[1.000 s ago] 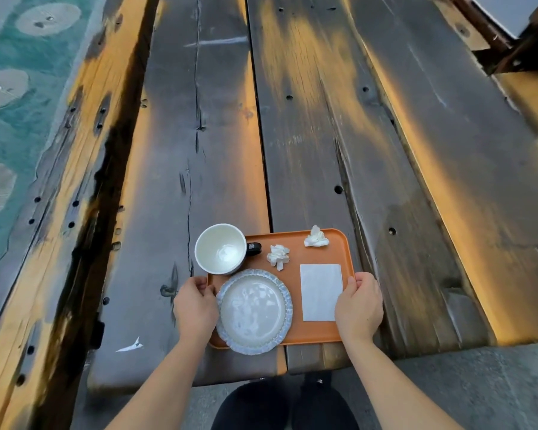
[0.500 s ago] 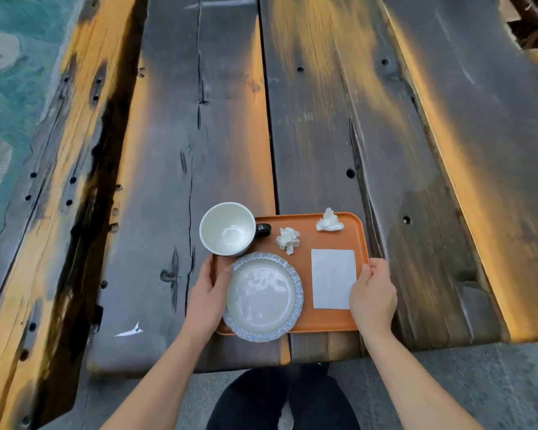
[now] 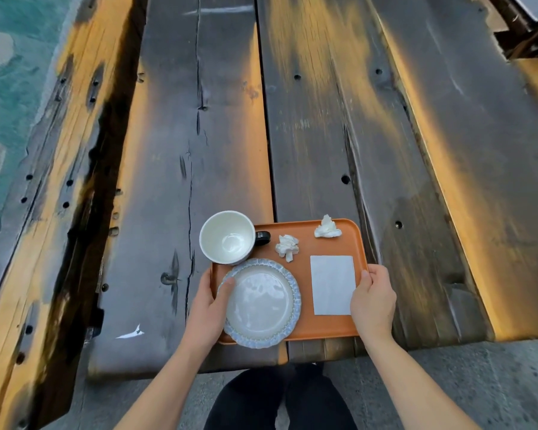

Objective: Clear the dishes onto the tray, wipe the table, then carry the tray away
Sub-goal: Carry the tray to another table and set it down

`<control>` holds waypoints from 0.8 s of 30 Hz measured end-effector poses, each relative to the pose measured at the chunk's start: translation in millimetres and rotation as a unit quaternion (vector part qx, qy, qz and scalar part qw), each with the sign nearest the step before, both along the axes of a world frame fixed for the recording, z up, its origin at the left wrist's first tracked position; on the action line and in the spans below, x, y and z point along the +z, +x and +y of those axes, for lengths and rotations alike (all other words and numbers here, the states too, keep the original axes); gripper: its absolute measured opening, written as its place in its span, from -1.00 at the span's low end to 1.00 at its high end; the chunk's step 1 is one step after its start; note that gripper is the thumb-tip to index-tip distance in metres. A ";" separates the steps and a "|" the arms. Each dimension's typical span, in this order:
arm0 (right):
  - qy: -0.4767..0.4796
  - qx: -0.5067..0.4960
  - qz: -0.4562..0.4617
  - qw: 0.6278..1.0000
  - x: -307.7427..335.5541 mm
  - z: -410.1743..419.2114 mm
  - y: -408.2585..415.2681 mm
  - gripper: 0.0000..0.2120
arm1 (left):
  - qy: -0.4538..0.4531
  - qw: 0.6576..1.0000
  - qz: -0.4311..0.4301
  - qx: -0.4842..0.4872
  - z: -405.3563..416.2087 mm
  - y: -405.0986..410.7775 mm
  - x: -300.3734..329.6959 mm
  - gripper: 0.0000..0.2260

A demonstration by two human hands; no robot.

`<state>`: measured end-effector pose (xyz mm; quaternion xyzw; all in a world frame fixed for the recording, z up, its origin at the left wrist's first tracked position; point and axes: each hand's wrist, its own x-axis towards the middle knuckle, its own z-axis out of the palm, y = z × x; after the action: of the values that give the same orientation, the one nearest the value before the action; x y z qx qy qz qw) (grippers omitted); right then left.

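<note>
At the near edge of the dark plank worktop (image 3: 199, 150), the flat orange plastic tray (image 3: 323, 328) is gripped at both side rims by the left hand (image 3: 207, 308) and right hand (image 3: 374, 301), seemingly balanced for lifting; the white ceramic mug (image 3: 227, 237) and blue-rimmed round plate (image 3: 261, 302) are loaded on it.

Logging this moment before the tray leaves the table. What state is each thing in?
tray: loaded, gripped at both sides
left hand: grips tray's left edge, thumb on plate
right hand: grips tray's right edge
cup: upright, empty
plate: flat, empty
flat napkin: lying flat
two tissues: crumpled
</note>
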<state>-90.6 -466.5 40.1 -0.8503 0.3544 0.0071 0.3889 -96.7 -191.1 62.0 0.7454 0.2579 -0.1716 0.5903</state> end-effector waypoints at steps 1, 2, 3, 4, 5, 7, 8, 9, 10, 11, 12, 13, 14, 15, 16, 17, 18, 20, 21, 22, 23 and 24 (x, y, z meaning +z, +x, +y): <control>0.003 0.003 0.000 1.000 8.1 -1.8 -1.3 -0.85 | -0.006 1.000 0.000 0.012 -2.8 -1.8 7.7 -0.67; 0.007 0.006 0.000 1.000 16.2 -3.9 -2.3 -0.85 | -0.011 1.000 -0.001 0.026 -5.8 -3.2 16.2 -0.73; 0.011 0.008 -0.001 1.000 27.7 -6.6 -3.4 -0.85 | -0.014 0.999 -0.002 0.035 -8.3 -3.9 27.1 -0.77; 0.013 0.010 -0.002 1.000 40.2 -9.8 -4.4 -0.86 | -0.016 0.999 -0.004 0.041 -11.0 -3.9 37.5 -0.79; 0.015 0.014 -0.005 1.000 53.2 -11.9 -6.1 -0.86 | -0.016 0.999 -0.002 0.049 -11.6 -5.3 47.4 -0.80; 0.014 0.022 -0.016 1.000 76.3 -16.5 -9.9 -0.89 | -0.019 0.998 0.004 0.052 -10.4 -7.2 67.2 -0.79; 0.014 0.026 -0.026 0.999 88.0 -17.1 -12.3 -0.90 | -0.020 0.999 0.004 0.048 -8.5 -7.8 79.3 -0.79; 0.015 0.030 -0.035 0.999 99.1 -17.0 -15.6 -0.91 | -0.020 0.999 0.004 0.044 -6.3 -9.3 88.9 -0.79; 0.015 0.033 -0.043 0.998 109.7 -17.4 -18.4 -0.91 | -0.019 0.999 0.000 0.039 -5.1 -10.3 99.3 -0.78; 0.017 0.036 -0.049 0.998 118.8 -17.8 -20.2 -0.91 | -0.018 0.999 -0.007 0.035 -3.5 -11.1 109.4 -0.77; 0.021 0.041 -0.051 0.998 125.3 -18.2 -20.9 -0.91 | -0.020 0.999 -0.013 0.034 -2.5 -11.5 119.1 -0.77; 0.023 0.045 -0.053 0.997 133.2 -18.6 -23.1 -0.90 | -0.021 0.999 -0.021 0.033 -1.5 -12.2 128.9 -0.77; 0.025 0.049 -0.056 0.997 140.7 -18.7 -25.4 -0.89 | -0.019 0.999 -0.029 0.031 -0.7 -12.7 138.5 -0.77; 0.027 0.058 -0.059 0.996 147.8 -19.0 -27.4 -0.87 | -0.019 0.998 -0.042 0.032 -0.4 -13.5 147.1 -0.76; 0.030 0.069 -0.063 0.995 154.3 -19.4 -29.3 -0.84 | -0.022 0.998 -0.052 0.036 0.0 -14.5 154.7 -0.76; 0.033 0.081 -0.066 0.994 159.3 -19.1 -30.4 -0.79 | -0.024 0.997 -0.064 0.044 0.7 -15.1 160.0 -0.75; 0.036 0.090 -0.071 0.993 165.7 -20.1 -31.6 -0.76 | -0.024 0.996 -0.074 0.052 0.1 -15.8 165.2 -0.75; 0.041 0.102 -0.078 0.991 176.7 -22.6 -32.7 -0.71 | -0.023 0.993 -0.089 0.072 -2.1 -18.6 174.5 -0.75; 0.043 0.104 -0.084 0.990 181.8 -24.6 -32.3 -0.71 | -0.021 0.992 -0.098 0.079 -4.0 -20.0 178.5 -0.75; 0.048 0.106 -0.090 0.989 186.2 -25.7 -32.0 -0.72 | -0.018 0.991 -0.105 0.084 -5.2 -22.5 182.1 -0.75; 0.053 0.108 -0.098 0.988 191.6 -27.6 -30.3 -0.73 | -0.017 0.989 -0.112 0.091 -7.9 -23.6 187.2 -0.76; 0.059 0.111 -0.103 0.987 196.4 -28.4 -29.0 -0.74 | -0.015 0.989 -0.112 0.097 -9.2 -24.7 190.7 -0.77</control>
<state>-119.5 -494.8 236.5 -0.8563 0.2148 -0.0163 0.4694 -121.4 -200.3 252.7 0.7226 0.2587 -0.0321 0.6402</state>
